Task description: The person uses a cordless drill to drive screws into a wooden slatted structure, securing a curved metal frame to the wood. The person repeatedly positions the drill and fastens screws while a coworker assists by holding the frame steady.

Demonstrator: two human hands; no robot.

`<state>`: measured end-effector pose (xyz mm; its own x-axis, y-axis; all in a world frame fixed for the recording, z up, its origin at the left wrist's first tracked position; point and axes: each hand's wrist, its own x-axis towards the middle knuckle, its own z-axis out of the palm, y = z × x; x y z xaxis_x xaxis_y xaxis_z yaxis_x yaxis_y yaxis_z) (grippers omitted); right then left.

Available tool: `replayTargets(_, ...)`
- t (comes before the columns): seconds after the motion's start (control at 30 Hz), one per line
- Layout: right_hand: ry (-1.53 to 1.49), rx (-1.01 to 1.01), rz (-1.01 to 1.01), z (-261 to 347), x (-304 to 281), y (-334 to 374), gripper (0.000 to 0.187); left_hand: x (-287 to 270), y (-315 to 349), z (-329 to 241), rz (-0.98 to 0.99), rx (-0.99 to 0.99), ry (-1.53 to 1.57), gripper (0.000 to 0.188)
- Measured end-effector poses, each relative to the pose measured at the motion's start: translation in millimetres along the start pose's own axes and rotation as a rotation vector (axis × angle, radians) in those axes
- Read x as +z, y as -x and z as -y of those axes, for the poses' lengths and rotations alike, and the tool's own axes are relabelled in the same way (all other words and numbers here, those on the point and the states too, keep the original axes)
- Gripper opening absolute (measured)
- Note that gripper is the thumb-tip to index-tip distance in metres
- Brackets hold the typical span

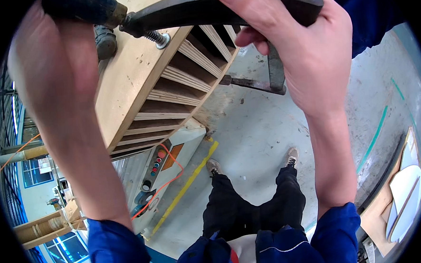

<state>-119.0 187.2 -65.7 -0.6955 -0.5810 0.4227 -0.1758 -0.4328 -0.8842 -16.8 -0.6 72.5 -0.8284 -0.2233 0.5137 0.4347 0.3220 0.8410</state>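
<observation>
My left hand, slightly blurred, is closed round the dark handle of a screw clamp at the top left. The clamp's threaded spindle ends in a round metal pad against the face of a wooden assembly. My right hand grips the far end of the clamp's dark curved arm, thumb on top. Spaced plywood strips fan along the assembly's side. Below it a metal bar with an arm reaches toward its lower edge; whether it belongs to the same clamp I cannot tell.
A machine with a button panel and an orange cable stands under the assembly. A yellow floor line runs beside it. Boards and white panels lean at the lower right. Blue clothing shows at upper right.
</observation>
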Motion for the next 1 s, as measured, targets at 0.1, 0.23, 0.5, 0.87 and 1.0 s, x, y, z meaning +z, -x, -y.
replayTargets(0.1, -0.049, -0.001, 0.000, -3, 7, 4, 0.037, 45, 18, 7, -0.594, 0.134, -0.331, 0.024)
replayTargets(0.23, -0.094, -0.001, -0.002, -8, 12, 2, 0.037, 20, 0, 16, -0.594, 0.108, -0.278, 0.021)
replayTargets(0.5, -0.111, 0.004, 0.003, -8, 6, 5, 0.036, -75, -35, 8, 0.489, -0.341, 0.491, 0.038)
replayTargets(0.87, -0.184, -0.069, 0.084, -8, 20, 4, 0.035, 22, 29, 10, -0.449, 0.081, -0.203, 0.016)
replayTargets(1.0, -0.211, -0.091, 0.081, -13, 27, 1, 0.035, 50, 7, 26, -0.800, 0.176, -0.332, 0.017)
